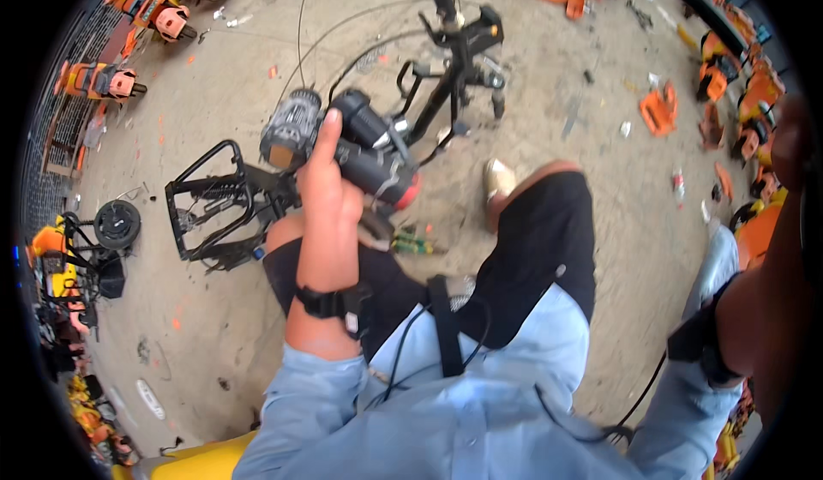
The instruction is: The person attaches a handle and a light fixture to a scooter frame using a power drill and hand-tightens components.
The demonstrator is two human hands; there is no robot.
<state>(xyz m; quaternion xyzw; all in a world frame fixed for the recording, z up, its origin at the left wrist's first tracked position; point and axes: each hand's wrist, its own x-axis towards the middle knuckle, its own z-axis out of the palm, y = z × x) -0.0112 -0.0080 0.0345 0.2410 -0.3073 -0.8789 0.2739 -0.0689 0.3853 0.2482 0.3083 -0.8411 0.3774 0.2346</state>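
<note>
Over the black scooter frame (210, 210), my left hand (330, 189) is closed around what looks like a cordless power tool (373, 167), black and grey with a red end. The thumb lies stretched along its top. The exact kind of tool is hard to make out. Just beyond it rises a black steering column (437, 86) with brackets and loose cables. My right hand (790, 141) is raised at the far right rim, dark and blurred, and its fingers cannot be made out.
Small orange-and-yellow scooters (103, 81) line the left side, with more orange parts (759, 94) along the right. A loose orange panel (658, 110) and scattered litter lie on the concrete floor (549, 77). A black wheel (117, 225) stands at left. Green-handled tools (413, 243) lie between my legs.
</note>
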